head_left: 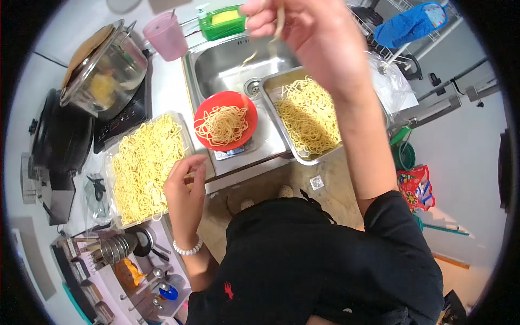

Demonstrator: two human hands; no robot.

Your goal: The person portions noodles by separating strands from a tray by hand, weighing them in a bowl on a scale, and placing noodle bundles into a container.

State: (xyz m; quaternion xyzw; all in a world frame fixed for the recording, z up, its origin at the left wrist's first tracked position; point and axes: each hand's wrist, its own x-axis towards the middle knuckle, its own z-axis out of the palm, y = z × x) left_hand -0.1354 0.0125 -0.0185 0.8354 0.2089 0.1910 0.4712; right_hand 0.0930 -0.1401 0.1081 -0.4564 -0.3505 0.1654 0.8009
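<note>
My right hand (319, 38) is raised over the sink with its fingers closed on a few noodle strands (279, 24), which dangle down. My left hand (186, 187) hovers at the right edge of a clear plastic container (187, 138) filled with yellow noodles (146, 162). Its fingers are loosely bent, thumb apart, and nothing shows in them. Between the hands, a heap of noodles (223, 125) lies on a red plate (203, 111), which sits on a small scale (234, 152). To the right, a metal tray (269, 97) holds more noodles (309, 122).
A steel sink (216, 62) lies behind the plate. At the back stand a pink cup (166, 37) and a green sponge holder (222, 24). A large clear-sided pot (108, 73) and a black pot (62, 132) are at left. A blue oven mitt (409, 26) hangs at right.
</note>
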